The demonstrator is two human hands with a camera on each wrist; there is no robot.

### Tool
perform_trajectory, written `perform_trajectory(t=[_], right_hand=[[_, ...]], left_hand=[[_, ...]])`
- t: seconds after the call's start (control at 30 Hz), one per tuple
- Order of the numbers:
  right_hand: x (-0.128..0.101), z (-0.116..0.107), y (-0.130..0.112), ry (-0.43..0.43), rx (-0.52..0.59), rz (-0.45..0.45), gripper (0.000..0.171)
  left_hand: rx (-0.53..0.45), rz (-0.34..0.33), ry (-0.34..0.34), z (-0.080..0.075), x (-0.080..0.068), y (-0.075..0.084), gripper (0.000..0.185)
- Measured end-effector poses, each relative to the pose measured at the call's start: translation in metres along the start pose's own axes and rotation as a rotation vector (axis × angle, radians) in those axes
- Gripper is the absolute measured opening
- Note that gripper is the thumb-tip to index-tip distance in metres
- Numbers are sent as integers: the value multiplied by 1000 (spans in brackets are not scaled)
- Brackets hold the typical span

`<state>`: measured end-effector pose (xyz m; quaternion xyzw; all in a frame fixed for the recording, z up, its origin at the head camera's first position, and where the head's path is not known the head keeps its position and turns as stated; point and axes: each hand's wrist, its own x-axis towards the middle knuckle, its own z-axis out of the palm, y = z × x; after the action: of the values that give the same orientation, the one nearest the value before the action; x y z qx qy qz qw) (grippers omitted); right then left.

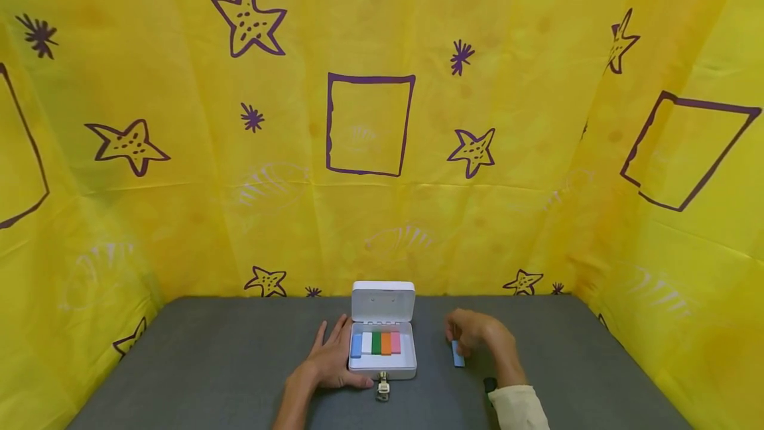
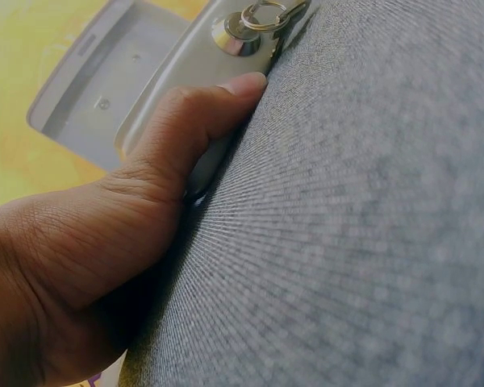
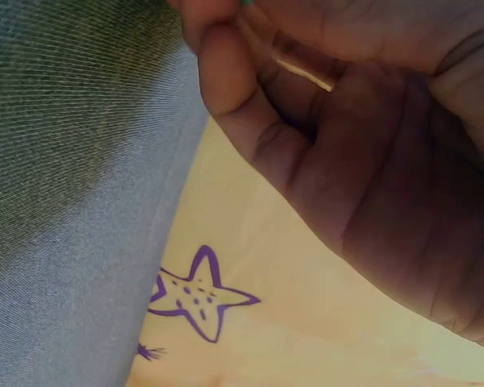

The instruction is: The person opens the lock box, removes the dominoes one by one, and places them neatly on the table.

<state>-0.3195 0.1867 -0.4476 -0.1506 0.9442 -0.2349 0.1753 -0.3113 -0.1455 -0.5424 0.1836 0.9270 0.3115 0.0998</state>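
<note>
A small white box point(image 1: 382, 371) stands open on the grey table, its lid point(image 1: 382, 301) raised at the back. Inside lie blue, white, green, orange and pink blocks point(image 1: 376, 343) side by side. My left hand point(image 1: 329, 360) lies flat against the box's left side with fingers straight, and its thumb point(image 2: 195, 113) presses the front wall point(image 2: 173, 76). A key point(image 1: 382, 388) on a ring point(image 2: 264, 14) sticks out of the front lock. Right of the box, my right hand point(image 1: 471, 332) has curled fingers point(image 3: 226, 72) pinching the top of a light blue block point(image 1: 457, 354) that reaches down to the table.
The grey table point(image 1: 209, 363) is walled on three sides by yellow cloth point(image 1: 370, 125) printed with purple stars and squares. A cream sleeve point(image 1: 520, 409) covers my right forearm.
</note>
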Motion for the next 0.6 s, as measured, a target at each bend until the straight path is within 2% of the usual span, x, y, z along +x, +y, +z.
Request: perform_trajectory(t=[0.1,0.33,0.6], right_hand=[[0,1,-1,21,-31,34,28],[2,2,-2,59,-79,17,28],[6,6,-3,70,-113,40,36]], left_hand=[[-7,2,-1,1,0,0,140],[-4,-8,-2,0,0,2,140],[-3,-8,-10,-1,0,1,141]])
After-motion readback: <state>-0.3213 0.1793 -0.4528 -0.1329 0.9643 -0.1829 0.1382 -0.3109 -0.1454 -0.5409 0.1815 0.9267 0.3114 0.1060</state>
